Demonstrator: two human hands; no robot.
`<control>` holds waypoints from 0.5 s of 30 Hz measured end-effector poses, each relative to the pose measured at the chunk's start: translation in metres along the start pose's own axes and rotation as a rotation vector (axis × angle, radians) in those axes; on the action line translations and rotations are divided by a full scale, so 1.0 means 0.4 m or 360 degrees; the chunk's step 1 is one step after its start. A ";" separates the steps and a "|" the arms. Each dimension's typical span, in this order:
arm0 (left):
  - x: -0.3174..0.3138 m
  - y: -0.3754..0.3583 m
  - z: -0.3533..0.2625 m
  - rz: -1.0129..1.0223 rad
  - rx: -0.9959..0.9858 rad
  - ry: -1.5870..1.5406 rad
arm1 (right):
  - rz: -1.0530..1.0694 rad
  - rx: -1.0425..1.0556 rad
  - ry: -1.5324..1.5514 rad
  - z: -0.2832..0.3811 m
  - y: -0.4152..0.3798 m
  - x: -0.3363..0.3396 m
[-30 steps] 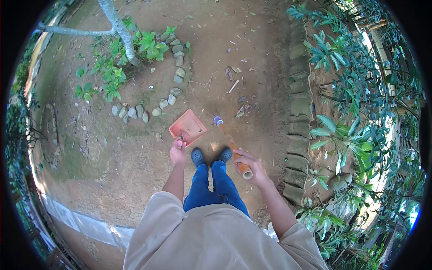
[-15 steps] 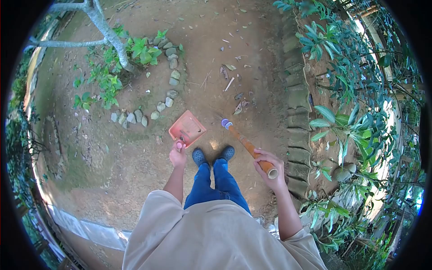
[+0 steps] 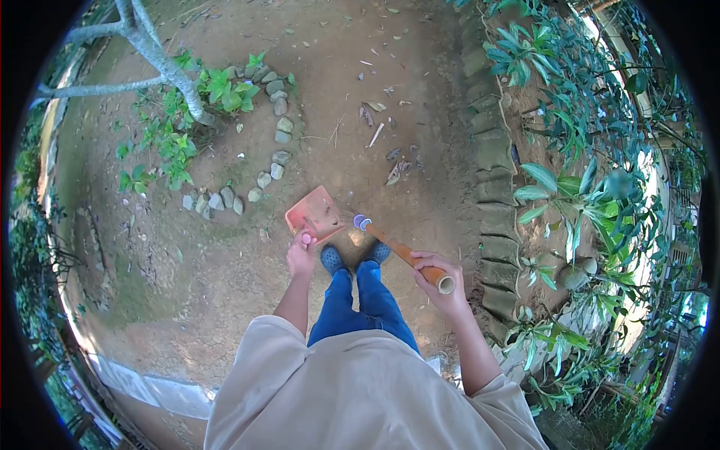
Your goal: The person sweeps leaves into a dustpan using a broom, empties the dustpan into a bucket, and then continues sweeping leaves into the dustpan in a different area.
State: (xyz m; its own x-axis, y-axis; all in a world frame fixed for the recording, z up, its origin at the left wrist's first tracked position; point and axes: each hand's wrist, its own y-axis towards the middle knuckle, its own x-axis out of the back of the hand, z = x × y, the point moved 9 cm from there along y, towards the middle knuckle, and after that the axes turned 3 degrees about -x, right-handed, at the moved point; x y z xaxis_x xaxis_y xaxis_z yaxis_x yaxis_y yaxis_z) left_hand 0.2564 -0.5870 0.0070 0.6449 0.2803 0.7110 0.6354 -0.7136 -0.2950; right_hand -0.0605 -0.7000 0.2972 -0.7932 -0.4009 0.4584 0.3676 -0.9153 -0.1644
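My left hand is closed around the handle of a pinkish-orange dustpan, whose open side faces right, close to the ground. A few small dark bits lie in the pan. In my right hand is a stick broom with an orange-brown tubular handle and a purple-and-white collar. The broom slants down to the left, and its thin bristles reach the pan's open edge, where they are hard to make out. Both pieces are just in front of my dark clogs.
Dry leaves and a pale stick are scattered ahead on bare soil. An arc of stones rings plants and a tree at the left. Scalloped edging borders the plant bed on the right.
My right hand and the broom have moved left, bringing the bristles to the dustpan's open edge. The dustpan has shifted and tilted slightly. The view has moved a little.
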 end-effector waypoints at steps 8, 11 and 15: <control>0.009 0.013 -0.023 0.0033 0.0009 -0.0141 | -0.0284 -0.0042 0.0003 0.027 -0.021 0.107; 0.023 0.013 -0.073 0.0029 -0.0013 -0.0057 | -0.0357 -0.0035 -0.0043 0.020 -0.017 0.143; -0.014 0.044 -0.102 -0.0002 -0.0119 -0.0194 | -0.0501 -0.0052 -0.0106 0.003 -0.016 0.198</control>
State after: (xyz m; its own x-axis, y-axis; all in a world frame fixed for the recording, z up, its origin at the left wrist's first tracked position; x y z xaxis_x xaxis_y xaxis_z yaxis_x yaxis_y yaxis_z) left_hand 0.2467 -0.6274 0.0241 0.6939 0.3535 0.6273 0.6055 -0.7580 -0.2426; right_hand -0.1248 -0.7259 0.3356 -0.8316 -0.0957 0.5471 0.0929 -0.9951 -0.0329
